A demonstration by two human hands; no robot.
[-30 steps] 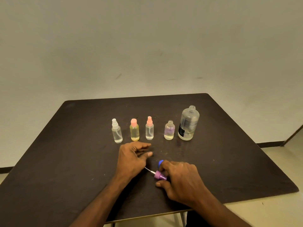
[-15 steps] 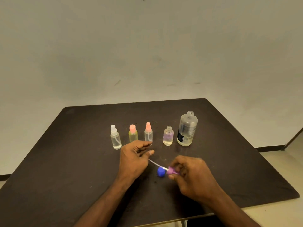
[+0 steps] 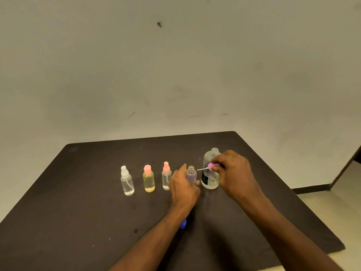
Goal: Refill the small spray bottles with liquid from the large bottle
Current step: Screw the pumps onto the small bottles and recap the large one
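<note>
While left hand (image 3: 183, 189) grips purple bottle (image 3: 191, 175), right hand (image 3: 233, 173) pinches pink sprayer (image 3: 212, 166), table edge (image 3: 293, 189) near.

It was a bare, plain room — which kind could not be told. A dark desk (image 3: 97, 192) stood against a scuffed, unadorned wall (image 3: 175, 75), with pale floor (image 3: 341, 202) and dark skirting (image 3: 310, 188) at right — nothing marked it as home or lab.

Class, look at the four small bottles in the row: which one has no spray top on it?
The purple-tinted bottle, nearest the large bottle: its threaded neck is bare, while the other three are capped.
</note>
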